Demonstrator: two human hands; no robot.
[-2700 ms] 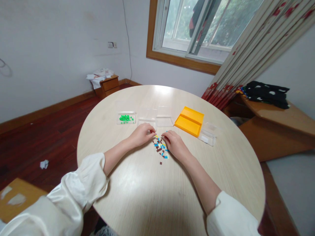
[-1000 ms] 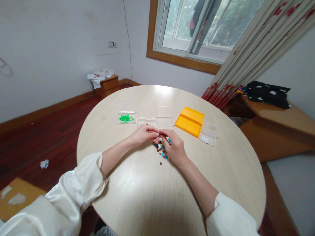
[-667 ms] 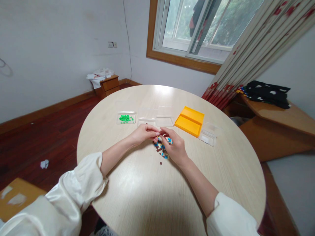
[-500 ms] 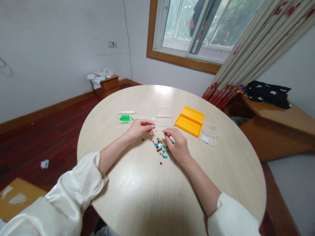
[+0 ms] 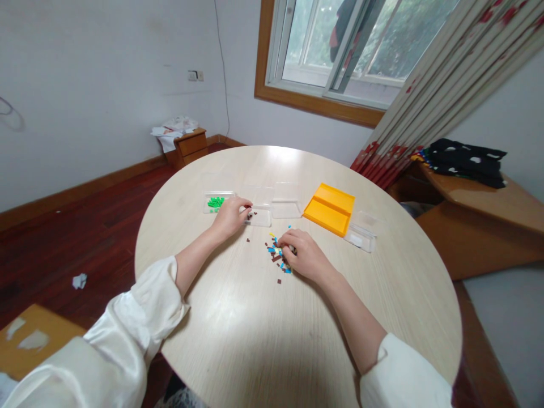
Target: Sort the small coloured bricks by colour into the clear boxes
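Note:
My left hand [image 5: 230, 217] hovers at the left end of a clear plastic box [image 5: 264, 217] that has a few small brown pieces in it. Its thumb and fingers are closed in a pinch; what they hold, if anything, is too small to make out. My right hand [image 5: 306, 255] reaches into a loose heap of tiny brown, blue and yellow building bricks [image 5: 276, 259] on the table, fingertips curled down among them. Whether a brick is between those fingers is hidden. Behind my left hand, a clear box holds several green bricks [image 5: 216, 202].
An open clear box [image 5: 286, 209] stands behind the heap. To its right lie an open orange case [image 5: 326, 216] and another clear box [image 5: 360, 238]. All rest on a round wooden table [image 5: 238, 340]. A stray brown brick [image 5: 279, 281] lies nearer me.
My left hand has moved left and slightly back, uncovering the clear box with brown pieces. My right hand has shifted down and slightly left into the heap.

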